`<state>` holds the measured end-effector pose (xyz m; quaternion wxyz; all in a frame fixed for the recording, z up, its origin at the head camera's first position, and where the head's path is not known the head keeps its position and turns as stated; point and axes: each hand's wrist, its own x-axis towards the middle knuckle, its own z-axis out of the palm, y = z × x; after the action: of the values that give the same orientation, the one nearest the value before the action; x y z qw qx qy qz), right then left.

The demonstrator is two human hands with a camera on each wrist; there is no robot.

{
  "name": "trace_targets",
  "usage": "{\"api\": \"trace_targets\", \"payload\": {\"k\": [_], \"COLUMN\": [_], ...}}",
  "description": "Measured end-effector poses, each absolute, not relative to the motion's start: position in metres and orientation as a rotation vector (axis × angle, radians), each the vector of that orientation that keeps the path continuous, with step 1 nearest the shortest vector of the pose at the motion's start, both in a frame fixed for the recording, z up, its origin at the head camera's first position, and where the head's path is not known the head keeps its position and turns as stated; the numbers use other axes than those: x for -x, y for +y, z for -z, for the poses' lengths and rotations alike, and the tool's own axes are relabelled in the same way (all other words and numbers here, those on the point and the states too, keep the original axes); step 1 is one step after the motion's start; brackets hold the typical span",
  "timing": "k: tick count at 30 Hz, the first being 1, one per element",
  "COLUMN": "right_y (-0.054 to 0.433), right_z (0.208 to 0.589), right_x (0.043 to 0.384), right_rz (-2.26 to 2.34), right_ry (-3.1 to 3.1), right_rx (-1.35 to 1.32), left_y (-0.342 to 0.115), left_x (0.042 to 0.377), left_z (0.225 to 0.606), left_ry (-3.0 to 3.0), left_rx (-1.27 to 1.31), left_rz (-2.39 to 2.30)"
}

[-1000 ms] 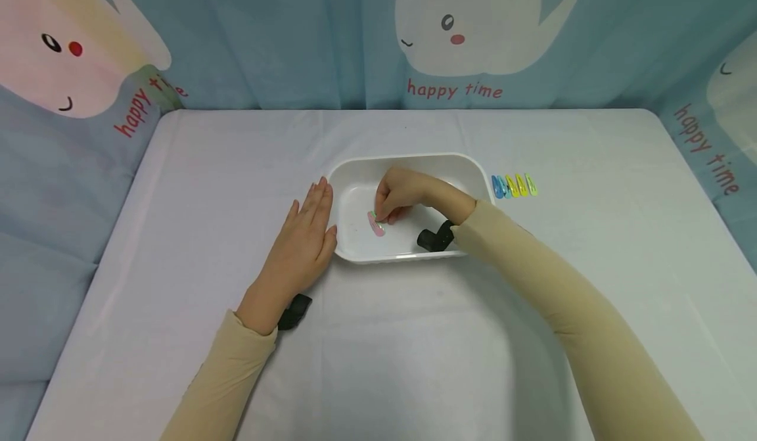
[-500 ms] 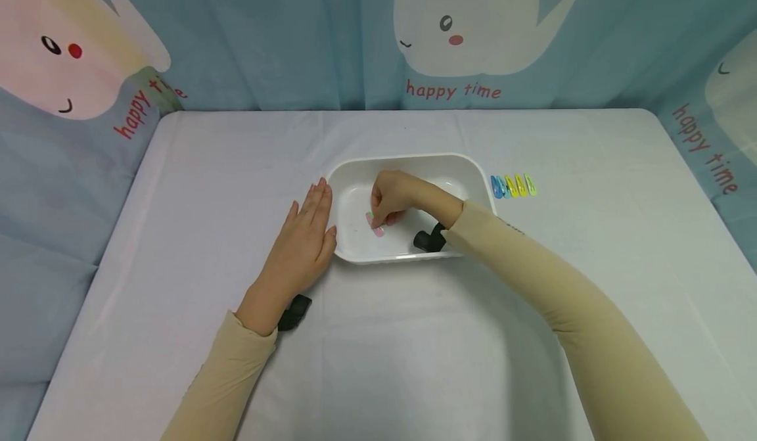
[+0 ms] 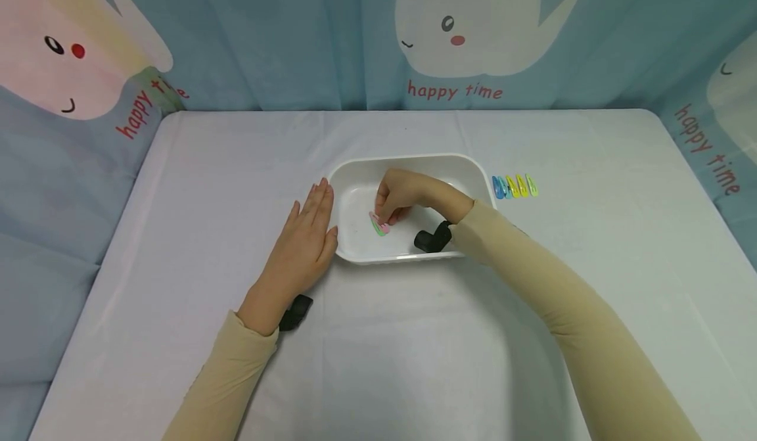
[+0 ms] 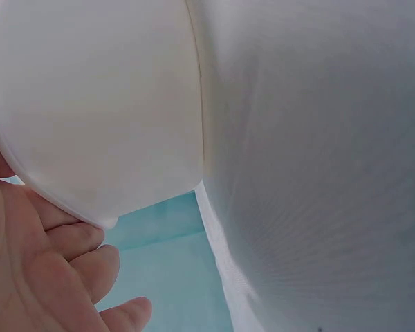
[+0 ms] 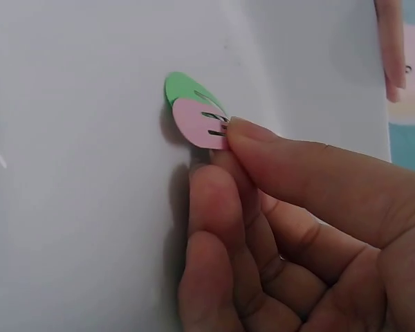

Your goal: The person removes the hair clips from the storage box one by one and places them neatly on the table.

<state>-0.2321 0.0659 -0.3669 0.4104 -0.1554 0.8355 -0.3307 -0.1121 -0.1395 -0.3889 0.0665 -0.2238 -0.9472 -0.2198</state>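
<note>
Between thumb and finger, my right hand (image 3: 402, 192) pinches a pink snap hair clip (image 5: 194, 124) low over the floor of a white tray (image 3: 355, 240). A green hair clip (image 5: 182, 84) lies just behind the pink one in the right wrist view, partly covered by it; whether it is also pinched I cannot tell. My left hand (image 3: 296, 247) rests along the tray's left rim with its fingers straight. In the left wrist view those fingers touch the tray's outer wall (image 4: 104, 117) near the rim.
Right of the tray, several hair clips lie in a row on the white tablecloth (image 3: 591, 231): blue clips (image 3: 497, 187), yellow clips (image 3: 516, 186) and a light green clip (image 3: 531, 185). A black wrist camera (image 3: 434, 238) hangs over the tray's front edge. A patterned blue curtain (image 3: 296, 40) stands behind.
My right hand went slightly left onto the pink clip, then back right. The pink clip, left of the fingers earlier, is now pinched; the green clip shows to its left. My left hand stays put.
</note>
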Motion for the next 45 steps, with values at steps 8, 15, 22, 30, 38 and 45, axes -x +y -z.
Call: {"api": "trace_targets", "payload": {"k": [8, 15, 22, 30, 38, 45], "right_y": [0.069, 0.073, 0.080, 0.084, 0.085, 0.097], "right_z": [0.366, 0.364, 0.363, 0.358, 0.352, 0.336], "right_x": [0.232, 0.233, 0.235, 0.235, 0.233, 0.227], "right_rz": [0.831, 0.828, 0.841, 0.916, 0.963, 1.107], "right_ry": [2.096, 2.078, 2.071, 2.049, 2.053, 2.049], "right_rx": [0.385, 0.374, 0.378, 0.388, 0.469, 0.493], "left_y": [-0.140, -0.141, -0.141, -0.141, -0.142, -0.140], "left_x": [0.112, 0.113, 0.114, 0.115, 0.115, 0.113], "left_z": [0.389, 0.390, 0.390, 0.391, 0.389, 0.391], "left_ry": [-2.854, -2.869, -2.874, -2.871, -2.870, -2.871], "left_rx": [0.676, 0.667, 0.661, 0.661, 0.667, 0.678], "left_rz": [0.665, 0.657, 0.650, 0.652, 0.664, 0.672]}}
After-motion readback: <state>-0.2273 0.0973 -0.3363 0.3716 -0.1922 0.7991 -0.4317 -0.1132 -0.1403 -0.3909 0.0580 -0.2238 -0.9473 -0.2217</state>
